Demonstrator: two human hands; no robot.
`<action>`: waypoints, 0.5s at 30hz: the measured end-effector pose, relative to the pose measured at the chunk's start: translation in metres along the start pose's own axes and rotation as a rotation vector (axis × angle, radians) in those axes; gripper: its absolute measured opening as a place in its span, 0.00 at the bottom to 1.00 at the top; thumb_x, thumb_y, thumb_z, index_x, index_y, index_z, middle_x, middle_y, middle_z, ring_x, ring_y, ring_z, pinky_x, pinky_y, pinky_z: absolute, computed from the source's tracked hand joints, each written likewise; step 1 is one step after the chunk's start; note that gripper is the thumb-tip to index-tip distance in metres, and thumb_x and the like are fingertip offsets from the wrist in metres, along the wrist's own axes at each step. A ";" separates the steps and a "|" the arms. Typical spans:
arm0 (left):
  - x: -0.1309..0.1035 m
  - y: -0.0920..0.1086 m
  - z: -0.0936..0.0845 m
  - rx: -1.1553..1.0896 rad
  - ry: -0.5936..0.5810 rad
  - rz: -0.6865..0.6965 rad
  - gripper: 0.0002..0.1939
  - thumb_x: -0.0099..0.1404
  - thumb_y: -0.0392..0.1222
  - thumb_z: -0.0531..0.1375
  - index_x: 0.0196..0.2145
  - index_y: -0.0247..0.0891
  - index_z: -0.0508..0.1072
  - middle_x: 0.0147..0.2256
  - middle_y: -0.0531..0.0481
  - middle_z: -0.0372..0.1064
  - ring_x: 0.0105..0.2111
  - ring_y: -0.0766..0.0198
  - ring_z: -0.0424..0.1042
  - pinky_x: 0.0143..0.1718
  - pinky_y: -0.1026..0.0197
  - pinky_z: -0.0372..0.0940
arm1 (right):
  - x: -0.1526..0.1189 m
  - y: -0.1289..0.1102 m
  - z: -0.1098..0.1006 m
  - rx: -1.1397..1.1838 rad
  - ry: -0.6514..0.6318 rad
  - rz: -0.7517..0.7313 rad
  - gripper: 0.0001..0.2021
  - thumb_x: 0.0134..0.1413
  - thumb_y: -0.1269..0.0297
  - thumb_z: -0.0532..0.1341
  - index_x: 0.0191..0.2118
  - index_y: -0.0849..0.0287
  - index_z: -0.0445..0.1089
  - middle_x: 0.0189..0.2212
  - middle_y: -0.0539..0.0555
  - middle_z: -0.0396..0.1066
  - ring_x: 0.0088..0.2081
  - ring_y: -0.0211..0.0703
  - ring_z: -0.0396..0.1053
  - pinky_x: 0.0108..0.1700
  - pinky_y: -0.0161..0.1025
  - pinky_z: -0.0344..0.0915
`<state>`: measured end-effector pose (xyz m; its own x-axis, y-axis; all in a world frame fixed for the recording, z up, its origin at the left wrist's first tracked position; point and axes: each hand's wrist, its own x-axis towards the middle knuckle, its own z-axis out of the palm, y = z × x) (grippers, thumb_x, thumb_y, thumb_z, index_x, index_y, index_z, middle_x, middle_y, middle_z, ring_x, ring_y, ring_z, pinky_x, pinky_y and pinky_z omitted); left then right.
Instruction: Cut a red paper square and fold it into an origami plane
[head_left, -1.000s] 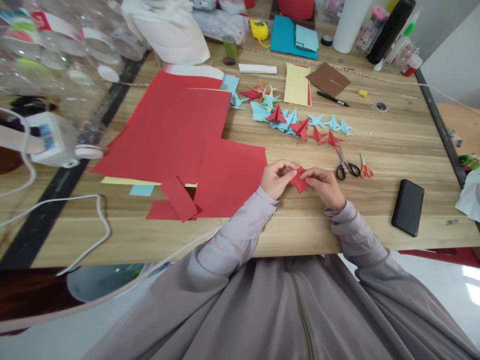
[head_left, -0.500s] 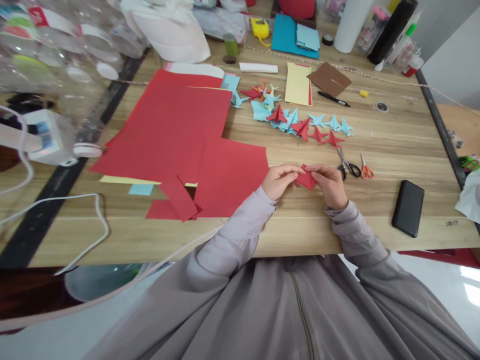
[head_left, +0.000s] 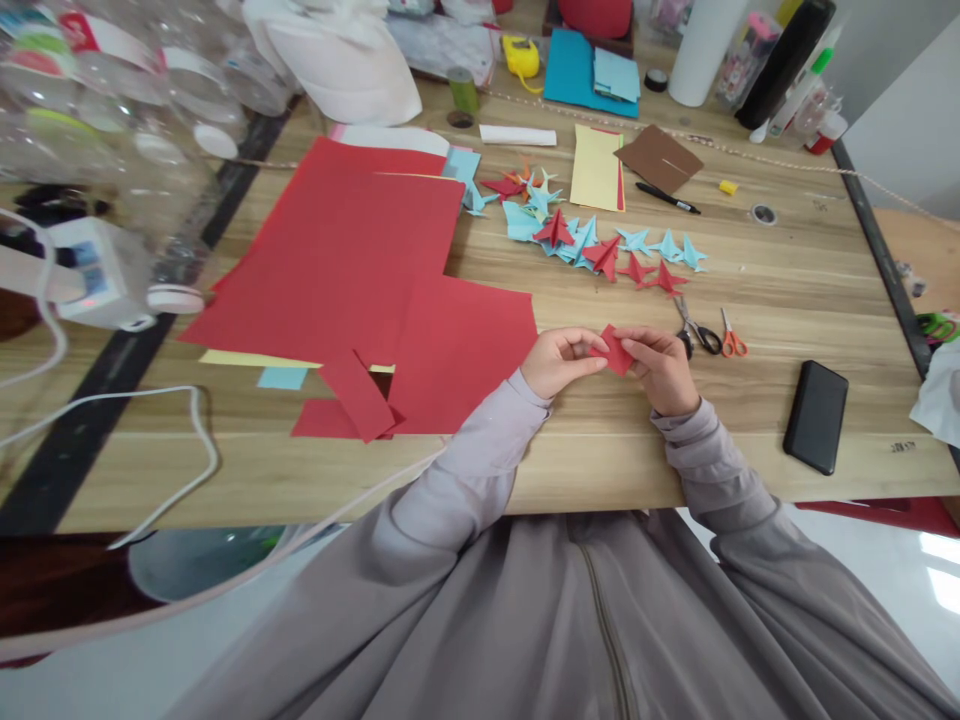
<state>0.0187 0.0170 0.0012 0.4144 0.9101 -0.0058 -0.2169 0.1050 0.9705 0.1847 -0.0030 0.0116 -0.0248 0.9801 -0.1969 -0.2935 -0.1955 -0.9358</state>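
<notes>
A small folded piece of red paper [head_left: 616, 350] is held between my two hands above the wooden table. My left hand [head_left: 562, 360] pinches its left edge between thumb and fingers. My right hand [head_left: 663, 366] grips the right side, thumb on top. Just right of my right hand lie black-handled scissors [head_left: 705, 338], partly hidden behind it, and orange-handled scissors [head_left: 733, 344]. Beyond my hands are folded red paper figures [head_left: 604, 255] and light blue ones [head_left: 634, 241]. Large red sheets [head_left: 337, 250] lie to the left.
A black phone [head_left: 816, 416] lies on the right. Toward the back are yellow paper strips [head_left: 595, 170], a brown sheet [head_left: 660, 160], a black pen [head_left: 667, 198] and a yellow tape measure [head_left: 521, 58]. Plastic bottles [head_left: 187, 90] crowd the back left; a white cable [head_left: 196, 430] crosses the left front.
The red paper has turned slightly and sits a little higher. The fingers of my left hand have shifted on its edge, with the thumb now lower.
</notes>
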 end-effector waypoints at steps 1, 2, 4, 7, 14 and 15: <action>0.000 0.000 0.000 -0.011 0.002 -0.011 0.12 0.45 0.41 0.70 0.28 0.33 0.75 0.27 0.49 0.73 0.28 0.65 0.71 0.32 0.62 0.64 | 0.000 0.000 0.000 -0.006 -0.002 -0.006 0.10 0.38 0.61 0.69 0.31 0.57 0.77 0.26 0.50 0.75 0.27 0.36 0.69 0.30 0.36 0.65; 0.000 0.000 0.001 -0.013 0.011 -0.018 0.13 0.45 0.41 0.70 0.28 0.33 0.75 0.27 0.49 0.73 0.27 0.66 0.71 0.32 0.62 0.64 | 0.000 0.000 0.000 -0.013 -0.006 -0.011 0.10 0.38 0.61 0.69 0.31 0.57 0.77 0.26 0.50 0.75 0.26 0.36 0.68 0.30 0.35 0.65; 0.000 0.000 0.001 0.009 0.043 -0.024 0.13 0.44 0.41 0.70 0.28 0.33 0.75 0.25 0.50 0.73 0.25 0.67 0.70 0.30 0.63 0.63 | 0.000 0.001 -0.001 -0.024 -0.018 -0.023 0.10 0.39 0.61 0.69 0.32 0.57 0.77 0.25 0.49 0.74 0.26 0.35 0.68 0.29 0.35 0.64; 0.000 0.001 0.002 0.052 0.098 -0.027 0.13 0.44 0.43 0.70 0.26 0.33 0.75 0.22 0.51 0.71 0.23 0.69 0.67 0.28 0.64 0.63 | 0.000 0.003 -0.002 -0.031 -0.036 -0.038 0.09 0.40 0.61 0.69 0.32 0.57 0.77 0.25 0.49 0.74 0.26 0.34 0.68 0.29 0.35 0.64; 0.002 -0.004 0.003 -0.026 0.188 -0.034 0.15 0.43 0.46 0.71 0.24 0.33 0.73 0.21 0.52 0.70 0.22 0.68 0.69 0.28 0.63 0.65 | 0.000 0.003 -0.001 -0.052 -0.075 -0.048 0.11 0.41 0.60 0.69 0.34 0.56 0.77 0.29 0.50 0.75 0.27 0.35 0.68 0.31 0.36 0.65; 0.003 -0.006 0.002 -0.055 0.197 -0.038 0.15 0.44 0.47 0.71 0.24 0.33 0.73 0.21 0.52 0.71 0.22 0.68 0.69 0.28 0.63 0.66 | -0.001 0.003 -0.001 -0.064 -0.089 -0.056 0.12 0.41 0.60 0.70 0.35 0.56 0.77 0.30 0.50 0.76 0.27 0.35 0.68 0.31 0.36 0.65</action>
<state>0.0230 0.0178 -0.0039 0.2435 0.9654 -0.0939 -0.2545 0.1570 0.9542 0.1844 -0.0042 0.0089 -0.0951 0.9883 -0.1194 -0.2353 -0.1389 -0.9620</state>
